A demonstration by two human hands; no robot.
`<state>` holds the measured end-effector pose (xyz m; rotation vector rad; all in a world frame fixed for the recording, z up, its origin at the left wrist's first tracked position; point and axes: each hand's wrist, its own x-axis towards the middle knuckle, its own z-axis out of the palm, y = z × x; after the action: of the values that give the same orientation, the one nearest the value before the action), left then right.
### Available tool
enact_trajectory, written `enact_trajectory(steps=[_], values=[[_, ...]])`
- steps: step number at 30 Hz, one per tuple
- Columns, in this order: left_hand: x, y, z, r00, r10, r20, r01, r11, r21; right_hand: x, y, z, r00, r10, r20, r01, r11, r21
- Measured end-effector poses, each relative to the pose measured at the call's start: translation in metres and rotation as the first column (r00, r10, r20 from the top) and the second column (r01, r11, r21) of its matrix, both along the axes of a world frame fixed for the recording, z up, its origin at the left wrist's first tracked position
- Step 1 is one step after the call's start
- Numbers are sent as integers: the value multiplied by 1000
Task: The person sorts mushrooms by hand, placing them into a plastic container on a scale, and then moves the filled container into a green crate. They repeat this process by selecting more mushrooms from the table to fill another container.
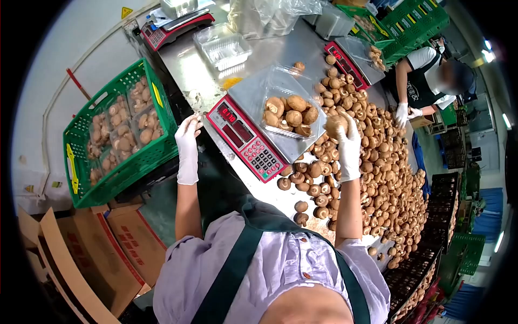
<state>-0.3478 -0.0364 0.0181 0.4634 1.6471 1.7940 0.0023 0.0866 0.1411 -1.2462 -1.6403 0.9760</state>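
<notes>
My right hand (pixel 349 154), in a white glove, is closed on a brown mushroom (pixel 335 126) just right of the scale. A clear plastic container (pixel 291 110) with its lid raised sits on the metal pan of the red scale (pixel 249 141) and holds several mushrooms. The scale's red digits are lit. My left hand (pixel 188 151), also gloved, is by the table edge left of the scale. Its fingers are loosely bent and apart, with nothing visible in them. A large pile of loose mushrooms (pixel 372 162) spreads to the right of my right hand.
A green crate (pixel 89 194) with packed mushroom containers stands at left. Stacked clear containers (pixel 224 48) and another red scale (pixel 175 29) are at the back. Across the table (pixel 183 54), a gloved co-worker (pixel 426 81) stands near a third scale (pixel 348 62). Cardboard boxes (pixel 97 254) lie lower left.
</notes>
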Motion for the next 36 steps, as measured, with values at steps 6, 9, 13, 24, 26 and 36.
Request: enact_trajectory(steps=[6, 9, 13, 24, 26, 36], values=[[7, 7, 11, 997, -58, 49, 57, 998, 13, -24, 6, -7, 950, 132, -284, -151, 988, -45], [14, 25, 20, 990, -124, 71, 120, 991, 54, -15, 12, -16, 748, 65, -660, -253, 948, -193], [34, 71, 46, 932, -356, 59, 353, 934, 57, 16, 9, -31, 567, -266, -780, -300, 815, -496], [77, 210, 46, 766, -557, 320, 539, 829, 151, 75, -29, -49, 768, -301, -566, -21, 871, -491], [73, 206, 50, 754, -616, 227, 572, 786, 234, 76, -29, -45, 804, -249, -540, -18, 897, -441], [93, 70, 32, 680, -489, -546, 477, 861, -177, 37, -6, -65, 984, -31, -178, -43, 917, -397]])
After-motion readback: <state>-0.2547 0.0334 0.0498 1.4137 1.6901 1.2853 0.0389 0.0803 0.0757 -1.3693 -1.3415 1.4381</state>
